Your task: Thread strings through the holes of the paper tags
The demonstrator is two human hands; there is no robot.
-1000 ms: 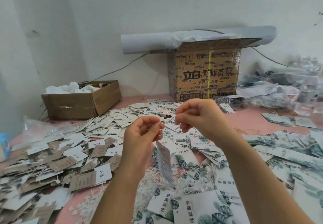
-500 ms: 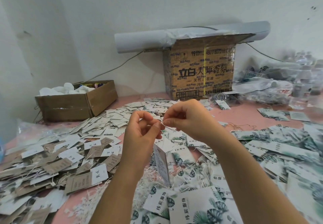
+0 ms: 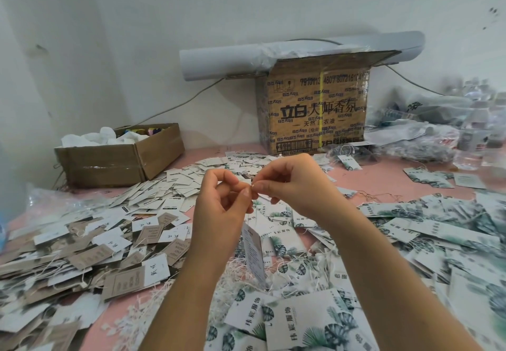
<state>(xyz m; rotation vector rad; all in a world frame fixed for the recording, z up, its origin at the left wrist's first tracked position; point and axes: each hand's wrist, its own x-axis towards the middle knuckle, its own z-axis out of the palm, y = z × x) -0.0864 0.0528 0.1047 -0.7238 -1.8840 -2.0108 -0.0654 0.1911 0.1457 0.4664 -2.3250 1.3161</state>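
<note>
Pinching thumb against forefinger, the left hand point(image 3: 219, 208) and the right hand point(image 3: 297, 186) meet fingertip to fingertip above the middle of the pink tabletop point(image 3: 369, 178). A speck of white string point(image 3: 253, 184) shows where the two pinches touch; the rest of it is too thin to follow. One tag point(image 3: 253, 252) hangs nearly edge-on just below the left hand, clear of the heap underneath. Whether it hangs from the string or from the fingers themselves I cannot tell.

Under the hands lie loose strings point(image 3: 232, 279) among leaf-print tags point(image 3: 410, 227), which spread to the right. Brown and white tags point(image 3: 95, 244) are piled to the left. At the back wall stands a tall printed box point(image 3: 315, 109) with a paper roll point(image 3: 219, 60) on top, and a low box point(image 3: 117, 159) sits to its left.
</note>
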